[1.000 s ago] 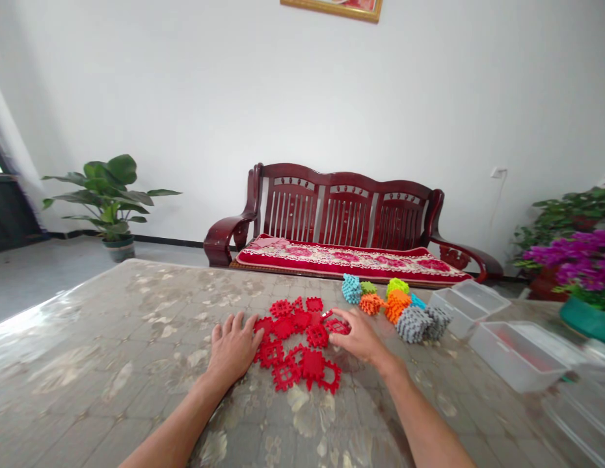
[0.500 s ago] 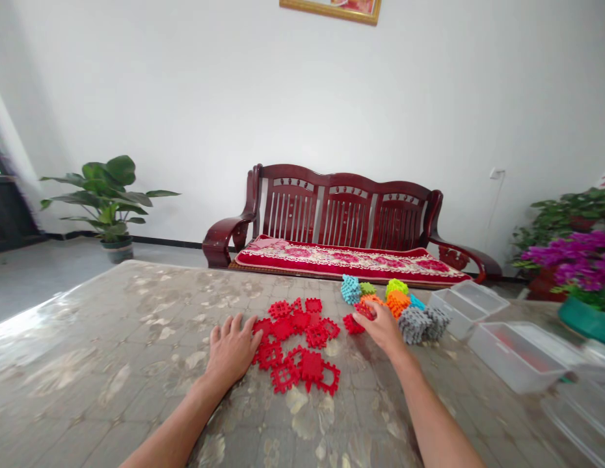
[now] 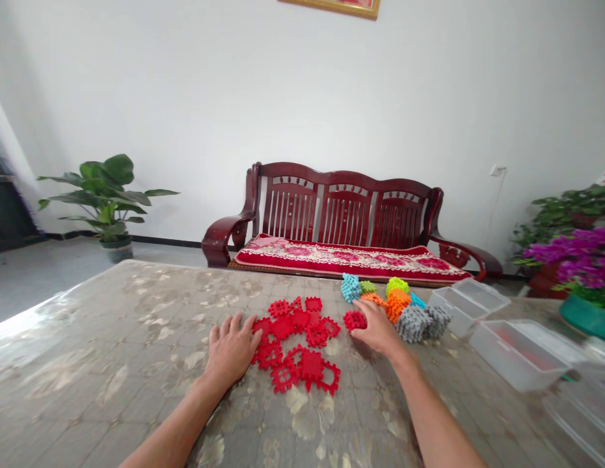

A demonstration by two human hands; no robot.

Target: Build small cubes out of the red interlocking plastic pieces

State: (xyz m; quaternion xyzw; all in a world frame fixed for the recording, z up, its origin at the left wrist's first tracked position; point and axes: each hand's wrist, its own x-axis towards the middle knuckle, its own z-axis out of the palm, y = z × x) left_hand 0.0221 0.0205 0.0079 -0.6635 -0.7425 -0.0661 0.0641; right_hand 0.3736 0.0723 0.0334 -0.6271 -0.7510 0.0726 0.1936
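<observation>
My left hand (image 3: pixel 231 348) lies flat on the table with its fingers apart, its fingertips at the left edge of a loose spread of red interlocking plastic tiles (image 3: pixel 312 366). Some of those square, notched tiles are solid, others are window-like frames, and several overlap. To the right of the spread, my right hand (image 3: pixel 377 328) has its thumb and fingers around a small stack of red interlocking tiles (image 3: pixel 354 320). Part of that stack is hidden by the fingers.
Beyond my right hand sit stacks of tiles: blue (image 3: pixel 350 287), orange (image 3: pixel 397 304), yellow-green (image 3: pixel 397 285) and grey (image 3: pixel 414 324). Clear plastic boxes (image 3: pixel 520 357) stand at the right, near a purple-flowered plant (image 3: pixel 576 257). A wooden bench (image 3: pixel 346 214) is behind the cloth-covered table (image 3: pixel 151 364).
My right hand has shifted slightly down and its fingers have moved from the top of the red stack to around its side. The left hand stays where it was.
</observation>
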